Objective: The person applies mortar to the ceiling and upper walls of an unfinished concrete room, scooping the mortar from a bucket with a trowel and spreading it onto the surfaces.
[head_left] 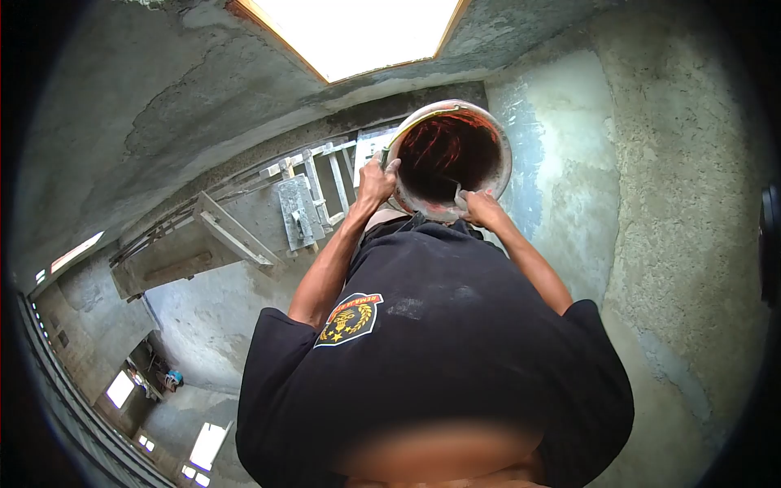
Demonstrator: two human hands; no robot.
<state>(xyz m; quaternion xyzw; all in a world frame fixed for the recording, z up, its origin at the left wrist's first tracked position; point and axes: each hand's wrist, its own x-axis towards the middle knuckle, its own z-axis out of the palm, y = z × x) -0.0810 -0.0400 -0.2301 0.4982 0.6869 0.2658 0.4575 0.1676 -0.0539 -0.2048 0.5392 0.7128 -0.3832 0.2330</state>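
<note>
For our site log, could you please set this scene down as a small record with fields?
Container: round bucket, mouth facing the camera
Inside: dark, with reddish streaks; contents unclear
Left hand: gripping the bucket's left edge
Right hand: at the bucket's near rim, a small pale shape by the fingers, too unclear to name
Left of bucket: flat board with a handle, beside wooden slats
Clothing: black shirt with a colored emblem
Surroundings: rough gray walls, bright opening

Plastic bucket [506, 159], matt cloth shirt [455, 333]
</note>
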